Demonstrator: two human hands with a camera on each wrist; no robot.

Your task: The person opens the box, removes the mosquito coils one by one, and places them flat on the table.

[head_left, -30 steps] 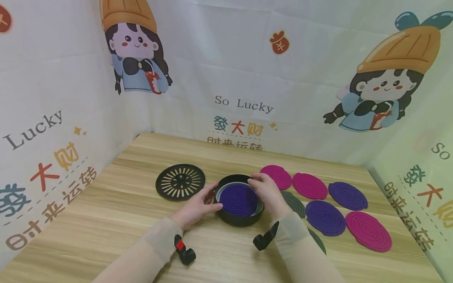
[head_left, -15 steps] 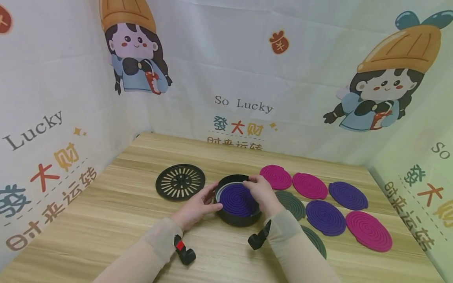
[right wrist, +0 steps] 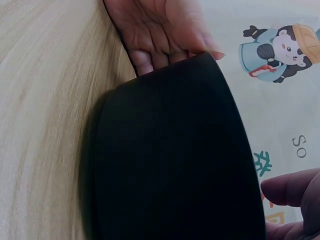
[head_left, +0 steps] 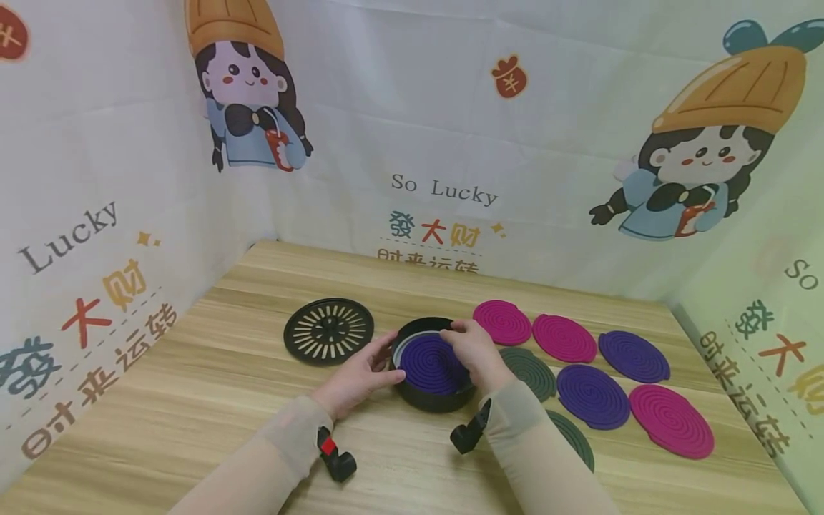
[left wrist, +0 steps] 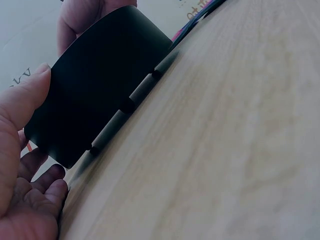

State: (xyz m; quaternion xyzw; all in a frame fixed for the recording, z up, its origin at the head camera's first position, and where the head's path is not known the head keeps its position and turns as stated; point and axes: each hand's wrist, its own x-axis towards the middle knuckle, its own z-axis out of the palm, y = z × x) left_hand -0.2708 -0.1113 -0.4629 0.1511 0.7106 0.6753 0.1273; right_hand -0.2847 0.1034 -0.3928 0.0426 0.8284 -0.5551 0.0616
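A round black tin [head_left: 433, 402] stands on the table with a purple mosquito coil [head_left: 428, 361] inside it. My left hand [head_left: 357, 375] grips the tin's left side, thumb at the near rim and fingers farther back. In the left wrist view, the left thumb [left wrist: 30, 97] presses against the dark tin wall [left wrist: 95, 85]. My right hand [head_left: 479, 354] reaches over the tin's right rim, its fingertips bent down at the coil's upper right edge. In the right wrist view its fingertips [right wrist: 282, 190] show beside the rim, partly hidden behind the wall; I cannot tell whether they pinch the coil.
A black slotted lid [head_left: 329, 331] lies left of the tin. To the right, several coils lie flat: pink [head_left: 563, 338], purple [head_left: 592, 397] and dark green [head_left: 529, 375]. A printed white cloth [head_left: 386, 107] hangs behind the wooden table [head_left: 212, 379].
My right hand has shifted slightly left, from the rim to over the coil's edge, uncovering more of the green coils. The left hand and tin stay in place.
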